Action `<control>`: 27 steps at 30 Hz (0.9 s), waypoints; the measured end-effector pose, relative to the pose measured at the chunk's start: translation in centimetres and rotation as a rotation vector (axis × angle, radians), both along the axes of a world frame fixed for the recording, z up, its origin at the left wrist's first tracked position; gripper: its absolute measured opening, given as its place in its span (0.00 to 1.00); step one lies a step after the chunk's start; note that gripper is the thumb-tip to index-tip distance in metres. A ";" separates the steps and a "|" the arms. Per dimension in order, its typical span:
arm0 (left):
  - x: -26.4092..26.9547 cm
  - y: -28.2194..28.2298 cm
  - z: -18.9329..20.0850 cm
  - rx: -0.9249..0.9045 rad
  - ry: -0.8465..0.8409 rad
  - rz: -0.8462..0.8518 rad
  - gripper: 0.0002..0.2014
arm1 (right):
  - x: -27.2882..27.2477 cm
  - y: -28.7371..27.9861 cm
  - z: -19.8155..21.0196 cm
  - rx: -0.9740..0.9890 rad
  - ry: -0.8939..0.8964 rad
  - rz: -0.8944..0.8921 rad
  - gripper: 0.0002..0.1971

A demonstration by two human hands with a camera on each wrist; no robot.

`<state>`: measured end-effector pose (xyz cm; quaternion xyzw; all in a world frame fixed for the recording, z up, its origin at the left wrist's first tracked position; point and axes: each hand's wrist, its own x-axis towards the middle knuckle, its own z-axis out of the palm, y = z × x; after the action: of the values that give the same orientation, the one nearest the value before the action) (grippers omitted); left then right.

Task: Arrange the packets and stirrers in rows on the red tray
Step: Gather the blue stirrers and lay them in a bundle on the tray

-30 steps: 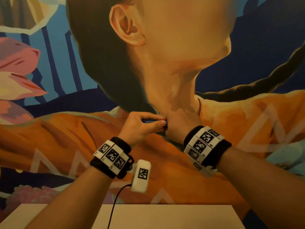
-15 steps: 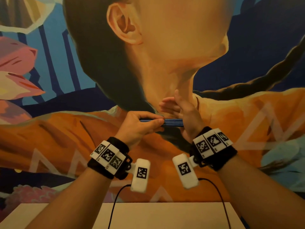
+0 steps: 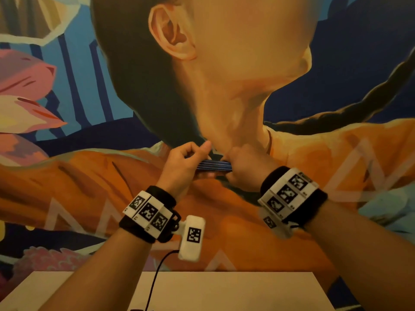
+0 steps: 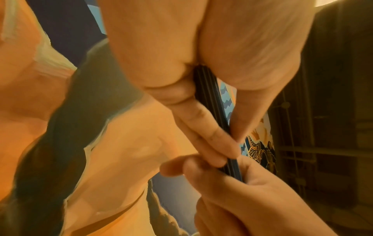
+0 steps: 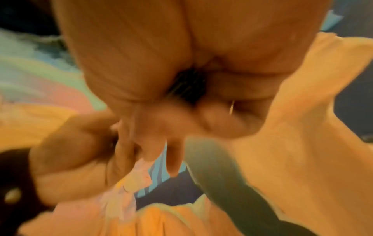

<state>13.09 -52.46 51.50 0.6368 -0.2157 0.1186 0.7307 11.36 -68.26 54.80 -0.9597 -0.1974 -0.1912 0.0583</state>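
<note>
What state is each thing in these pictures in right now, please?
Stirrers: dark blue bundle, held level in the air, above the table.
Left hand: grips one end of the bundle.
Right hand: grips the other end.
Table: only a bare white part shows.

Lighting: dim and warm throughout, an amber cast laid over every view; no source is seen. Head view: fairly sharp, the mural (image 3: 224, 63) curved by wide-angle distortion toward the edges, the bench (image 3: 224, 290) below it evenly lit, slight blur on the right hand (image 3: 244, 169). Left wrist view: near palm softened, fingers (image 4: 203, 127) acceptably sharp. Right wrist view: heavily smeared by motion blur, outlines lost.
</note>
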 end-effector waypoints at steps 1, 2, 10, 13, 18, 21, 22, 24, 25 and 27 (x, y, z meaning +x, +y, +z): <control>0.1 -0.2 -0.1 0.002 0.011 0.083 0.15 | 0.0 0.1 -0.3 -0.035 -0.074 -0.020 0.06; 0.2 -0.3 -0.2 0.014 0.009 0.166 0.16 | 0.0 0.1 -0.6 -0.048 -0.123 -0.021 0.07; 0.4 -0.9 -0.7 -0.047 -0.099 0.371 0.13 | 0.3 -0.2 -1.9 1.238 0.236 0.430 0.16; 0.1 -2.0 -0.7 -0.024 -0.115 0.330 0.10 | 0.8 0.7 -1.8 1.555 0.341 0.443 0.19; 0.3 -1.2 -0.8 -0.031 -0.130 0.295 0.14 | 0.4 0.5 -1.5 1.251 0.385 0.480 0.14; 0.3 -0.5 -0.5 0.014 -0.195 0.359 0.09 | 0.7 -0.5 -1.0 0.513 0.312 0.309 0.23; 0.2 -0.5 -0.5 0.024 -0.199 0.358 0.08 | 0.8 -0.6 -1.0 0.348 0.273 0.241 0.17; 0.3 -0.5 -0.7 0.028 -0.158 0.319 0.08 | 0.6 -0.5 -0.8 0.213 0.205 0.131 0.03; 0.7 -0.5 -0.9 0.026 -0.102 0.287 0.09 | 0.6 -0.4 -0.9 0.141 0.135 0.083 0.04; 1.4 -0.2 -1.2 0.023 0.065 0.205 0.12 | 0.6 -0.5 -1.3 -0.017 0.002 0.008 0.08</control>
<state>14.45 -52.63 50.31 0.6674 -0.1270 0.1694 0.7140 11.93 -68.74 53.50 -0.9595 -0.2029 -0.1885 0.0513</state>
